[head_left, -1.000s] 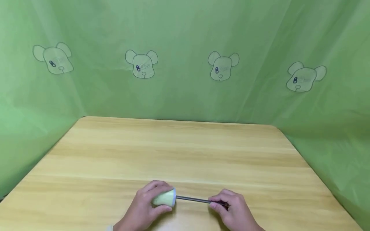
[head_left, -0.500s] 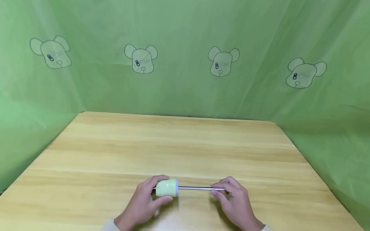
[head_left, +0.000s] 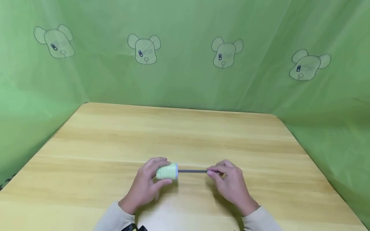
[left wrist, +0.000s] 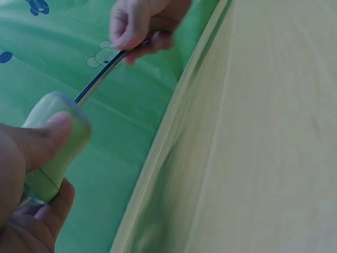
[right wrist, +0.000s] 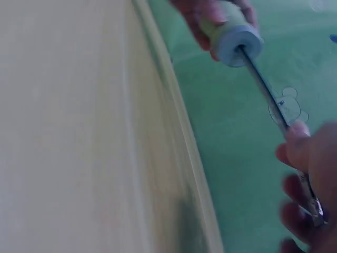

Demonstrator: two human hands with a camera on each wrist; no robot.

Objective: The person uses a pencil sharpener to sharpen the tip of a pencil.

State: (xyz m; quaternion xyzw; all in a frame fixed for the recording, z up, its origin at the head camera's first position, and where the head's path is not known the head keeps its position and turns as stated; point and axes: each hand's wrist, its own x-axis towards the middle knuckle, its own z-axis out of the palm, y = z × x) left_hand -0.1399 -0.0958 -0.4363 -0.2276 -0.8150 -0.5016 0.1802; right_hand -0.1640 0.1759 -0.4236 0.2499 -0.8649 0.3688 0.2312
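My left hand point(head_left: 147, 181) holds a pale green, barrel-shaped pencil sharpener point(head_left: 167, 171) on its side, thumb and fingers round its body. Its blue-grey end, with a hole in the middle, faces right, as the right wrist view shows. A dark, glossy pencil point(head_left: 192, 171) sits with one end in that hole; its tip is hidden inside. My right hand point(head_left: 231, 183) pinches the pencil near its outer end between thumb and fingers. That outer end point(right wrist: 316, 211) shows past the thumb in the right wrist view. Sharpener and pencil are held above the table.
The wooden table point(head_left: 185, 134) stretches out in front of and around both hands. Behind it and at both sides hangs a green curtain point(head_left: 185, 80) with printed bear heads. Part of a dark object point(head_left: 133, 227) shows at the left sleeve.
Both hands, with the sharpener and pencil, sit higher in the view as the head view tilts down. The pencil's visible side went from dark to partly pale and back to dark, so it has turned.
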